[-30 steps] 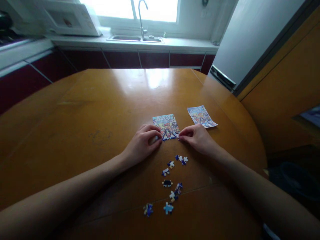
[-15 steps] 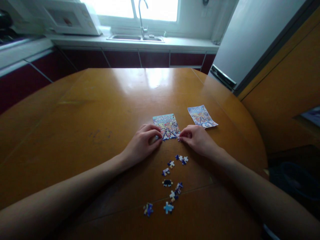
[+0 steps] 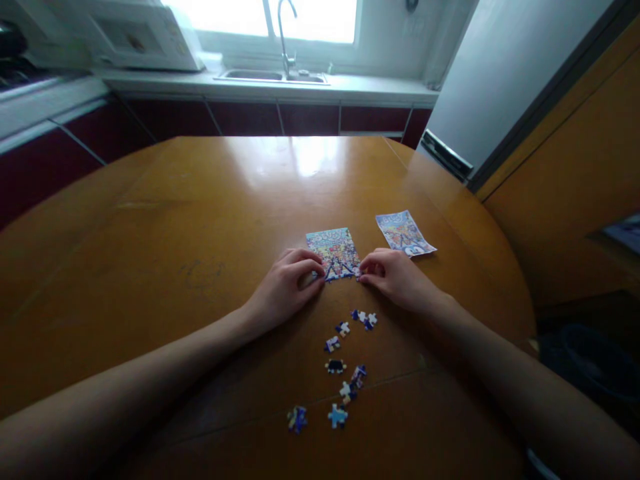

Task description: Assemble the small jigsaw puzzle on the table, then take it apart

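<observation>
Both hands are at the part-built puzzle (image 3: 333, 252) mid-counter (image 3: 200, 220): the left hand (image 3: 283, 290) is loosely curled, bracing its lower-left edge, and the right hand (image 3: 397, 277) is pinched shut at the lower-right corner, so I'd say press gently, straight down, so the joined rows don't shift.

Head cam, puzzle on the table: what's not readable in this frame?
All in the head view:
- Whether the right hand pinches a piece at the puzzle edge: its own fingers cover the spot.
- The puzzle's near left corner: under the left hand.
- Print on the reference card: too small.
- Patterns on the loose pieces: too small and dim.
</observation>
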